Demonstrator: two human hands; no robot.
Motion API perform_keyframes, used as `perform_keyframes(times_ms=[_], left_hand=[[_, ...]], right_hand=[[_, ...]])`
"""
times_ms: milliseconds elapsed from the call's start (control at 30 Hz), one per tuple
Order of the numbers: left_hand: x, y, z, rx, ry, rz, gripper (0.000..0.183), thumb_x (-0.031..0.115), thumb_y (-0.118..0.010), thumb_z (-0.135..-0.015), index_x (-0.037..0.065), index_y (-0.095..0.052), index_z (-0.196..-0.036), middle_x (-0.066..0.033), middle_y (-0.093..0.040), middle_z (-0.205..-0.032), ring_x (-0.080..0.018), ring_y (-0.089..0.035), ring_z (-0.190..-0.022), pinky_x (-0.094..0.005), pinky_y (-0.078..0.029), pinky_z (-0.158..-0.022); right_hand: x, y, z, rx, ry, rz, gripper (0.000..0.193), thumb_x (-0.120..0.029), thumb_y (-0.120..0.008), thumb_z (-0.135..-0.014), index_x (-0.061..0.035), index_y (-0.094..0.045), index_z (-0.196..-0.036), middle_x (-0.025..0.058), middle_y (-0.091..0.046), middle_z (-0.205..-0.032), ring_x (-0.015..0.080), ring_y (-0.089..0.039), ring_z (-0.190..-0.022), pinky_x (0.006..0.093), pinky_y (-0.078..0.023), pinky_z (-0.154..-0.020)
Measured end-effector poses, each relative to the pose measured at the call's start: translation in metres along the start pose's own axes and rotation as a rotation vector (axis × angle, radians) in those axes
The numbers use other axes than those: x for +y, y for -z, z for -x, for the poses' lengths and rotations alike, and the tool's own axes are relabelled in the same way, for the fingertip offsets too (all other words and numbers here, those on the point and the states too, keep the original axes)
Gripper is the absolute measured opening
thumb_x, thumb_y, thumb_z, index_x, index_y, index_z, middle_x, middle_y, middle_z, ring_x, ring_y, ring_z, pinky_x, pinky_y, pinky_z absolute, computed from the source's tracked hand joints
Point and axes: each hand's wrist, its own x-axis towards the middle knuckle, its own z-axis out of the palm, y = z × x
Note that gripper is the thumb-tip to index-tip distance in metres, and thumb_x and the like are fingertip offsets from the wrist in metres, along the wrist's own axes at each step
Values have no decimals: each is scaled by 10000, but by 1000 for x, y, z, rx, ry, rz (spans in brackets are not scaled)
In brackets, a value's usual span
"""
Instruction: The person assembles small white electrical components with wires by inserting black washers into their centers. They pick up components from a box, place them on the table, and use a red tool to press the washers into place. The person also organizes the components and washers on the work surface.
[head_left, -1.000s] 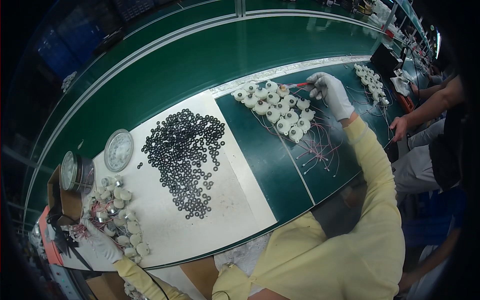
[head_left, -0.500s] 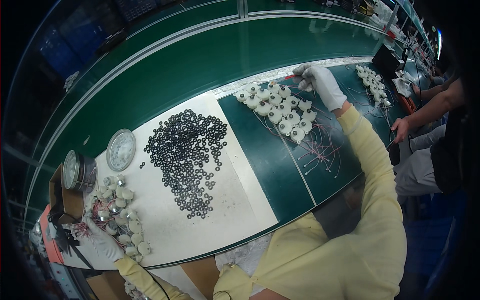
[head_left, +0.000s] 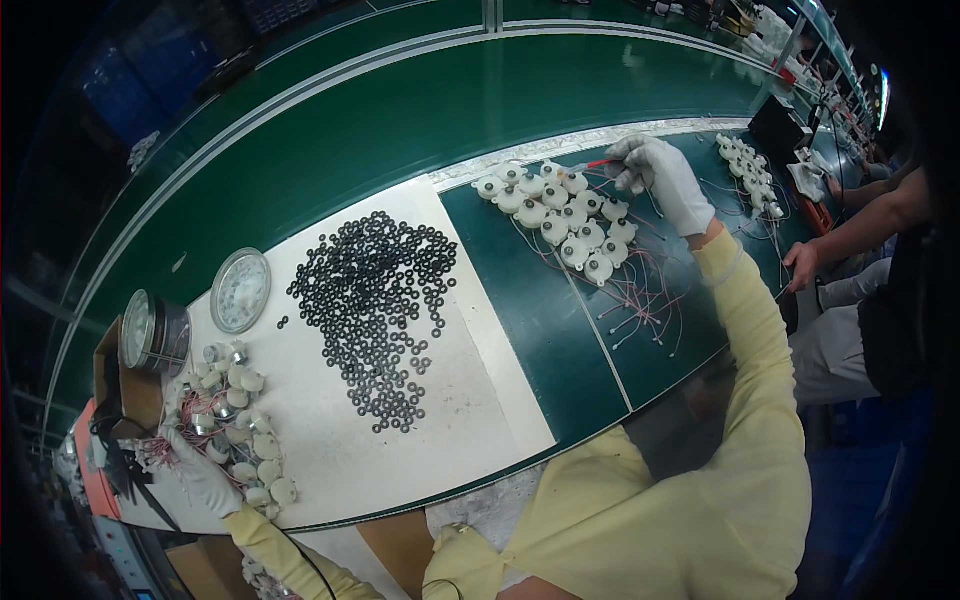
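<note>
My right hand (head_left: 664, 183), in a white glove, is closed on a thin red-handled tool (head_left: 598, 163). The tool points left, over the back edge of a cluster of round cream-coloured geared motors (head_left: 555, 228). These stand side by side with dark centres up and pink and white wires (head_left: 640, 305) trailing toward me. My gloved left hand (head_left: 203, 478) lies at the near left, against a heap of similar motors (head_left: 262, 447). Its fingers reach into the reddish wires (head_left: 155, 452); whether they grip any is hidden.
Many small black rings (head_left: 375, 300) spread over the white board (head_left: 480, 400). Behind the heap stand a round clear dish (head_left: 241, 291), a clear tub (head_left: 160, 335) and a cardboard box (head_left: 138, 400). At right, a co-worker's hand (head_left: 801, 266) is near more motors (head_left: 748, 172).
My right hand has shifted slightly right and down, and more of the red tool shows. The left hand stays by the heap. The whole view has shifted a little.
</note>
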Motion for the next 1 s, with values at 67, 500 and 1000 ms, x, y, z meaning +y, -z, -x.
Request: perform_keyframes(times_ms=[67,500,1000], left_hand=[[3,3,-2,-20,46,82,342,151,-445,-1038,-31,-522,-1317,-173,-593,-1310,-254,-549,-1223,-325,-408,-1050],[-8,-14,9,-20,-8,-83,414,83,-391,-1036,14,-375,-1444,-176,-527,-1385,-299,-512,-1273,-345,-391,-1083],[16,19,-14,-1,204,191,365,195,-483,-1018,-23,-522,-1309,-213,-576,-1298,-299,-545,-1215,-356,-407,-1047]], right_hand=[[0,0,4,-43,-4,1,327,-98,-429,-848,78,-623,-1044,154,-677,-898,141,-623,-674,219,-455,-591],[5,-13,5,-59,-23,1,346,-110,-431,-830,95,-636,-1019,162,-684,-895,145,-621,-656,242,-479,-598],[7,0,7,-63,23,19,302,-106,-432,-839,80,-625,-979,146,-672,-883,155,-639,-665,227,-464,-591]])
